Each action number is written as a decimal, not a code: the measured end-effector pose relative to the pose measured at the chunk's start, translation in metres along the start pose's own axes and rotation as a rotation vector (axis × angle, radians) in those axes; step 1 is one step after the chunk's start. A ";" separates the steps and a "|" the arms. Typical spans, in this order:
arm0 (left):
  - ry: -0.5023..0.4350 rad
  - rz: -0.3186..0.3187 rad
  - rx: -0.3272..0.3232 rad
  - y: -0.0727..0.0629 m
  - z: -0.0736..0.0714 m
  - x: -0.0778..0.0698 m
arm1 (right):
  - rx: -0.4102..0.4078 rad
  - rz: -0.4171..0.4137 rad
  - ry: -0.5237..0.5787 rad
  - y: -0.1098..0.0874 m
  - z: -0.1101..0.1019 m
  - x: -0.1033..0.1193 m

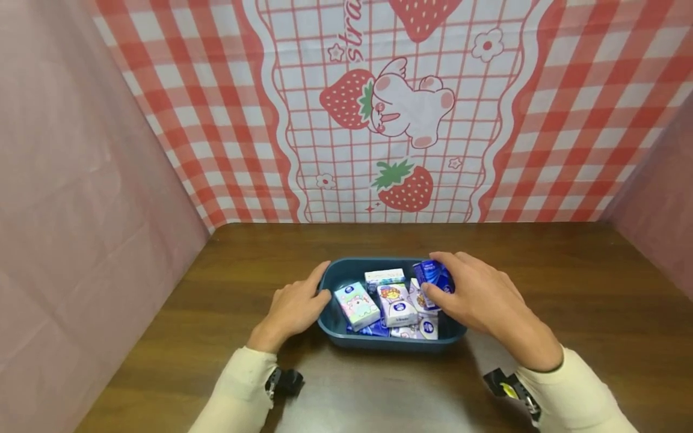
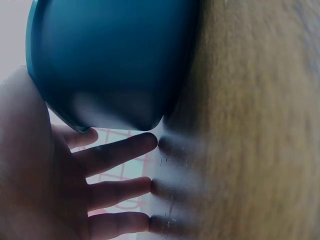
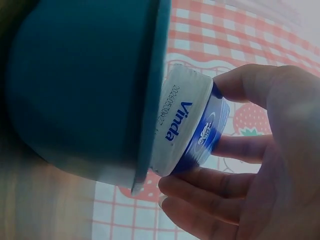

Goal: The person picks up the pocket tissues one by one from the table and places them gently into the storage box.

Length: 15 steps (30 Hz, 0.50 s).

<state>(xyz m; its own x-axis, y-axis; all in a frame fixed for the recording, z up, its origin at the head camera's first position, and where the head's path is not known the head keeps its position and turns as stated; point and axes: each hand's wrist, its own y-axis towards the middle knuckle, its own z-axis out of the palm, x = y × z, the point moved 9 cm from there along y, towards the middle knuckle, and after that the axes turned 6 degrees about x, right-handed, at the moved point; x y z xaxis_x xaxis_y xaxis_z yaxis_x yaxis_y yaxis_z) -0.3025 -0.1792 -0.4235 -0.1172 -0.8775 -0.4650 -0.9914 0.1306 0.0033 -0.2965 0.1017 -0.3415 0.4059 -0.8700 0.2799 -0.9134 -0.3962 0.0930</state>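
A dark teal plastic basin (image 1: 392, 344) holds several small packs of tissues. Over its right end, my right hand (image 1: 484, 294) pinches a blue tissue pack (image 1: 435, 278) between thumb and fingers. In the right wrist view this tissue pack (image 3: 182, 120) shows a white end lettered "Vinda", tilted and partly hidden by the rim. My left hand (image 1: 295, 307) touches the basin's left end, thumb at the rim. Seen from the left wrist, its fingers (image 2: 117, 192) are straight and spread beside the basin wall (image 2: 115, 55). A pastel tissue pack (image 1: 357, 305) and a white cartoon tissue pack (image 1: 397, 305) lie inside.
The basin stands on a brown wooden table (image 1: 260, 252). A red-and-white checked cloth (image 1: 216, 108) with strawberries hangs behind it. Pink cloth (image 1: 81, 180) covers the left side. Dark wrist straps (image 1: 284, 382) sit on both sleeves.
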 end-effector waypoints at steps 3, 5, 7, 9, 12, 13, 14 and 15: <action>-0.003 -0.013 0.012 -0.003 0.003 0.001 | 0.008 -0.001 -0.002 -0.001 0.006 0.000; 0.000 -0.015 0.011 -0.003 0.003 0.001 | 0.008 -0.001 -0.005 0.000 0.008 0.000; 0.003 -0.012 0.003 -0.003 0.002 0.000 | -0.001 -0.003 -0.008 0.000 0.008 0.001; 0.005 -0.010 -0.002 -0.002 0.001 -0.001 | -0.012 -0.008 -0.018 0.001 0.008 0.001; 0.006 -0.015 0.002 -0.001 -0.001 -0.001 | -0.016 -0.015 -0.020 0.001 0.007 0.003; 0.007 -0.017 0.004 -0.001 -0.001 -0.001 | -0.017 -0.015 -0.020 0.001 0.007 0.003; 0.007 -0.020 0.006 -0.002 -0.001 -0.001 | -0.016 -0.015 -0.018 0.000 0.006 0.003; 0.006 -0.022 0.009 -0.002 0.000 -0.001 | -0.012 -0.013 -0.014 0.000 0.006 0.004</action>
<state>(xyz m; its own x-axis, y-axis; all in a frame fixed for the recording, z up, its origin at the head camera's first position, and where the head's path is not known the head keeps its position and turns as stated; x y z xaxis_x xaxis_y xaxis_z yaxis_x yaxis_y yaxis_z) -0.3006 -0.1785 -0.4226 -0.0962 -0.8830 -0.4595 -0.9932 0.1155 -0.0142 -0.2948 0.0968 -0.3463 0.4181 -0.8688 0.2655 -0.9083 -0.4042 0.1077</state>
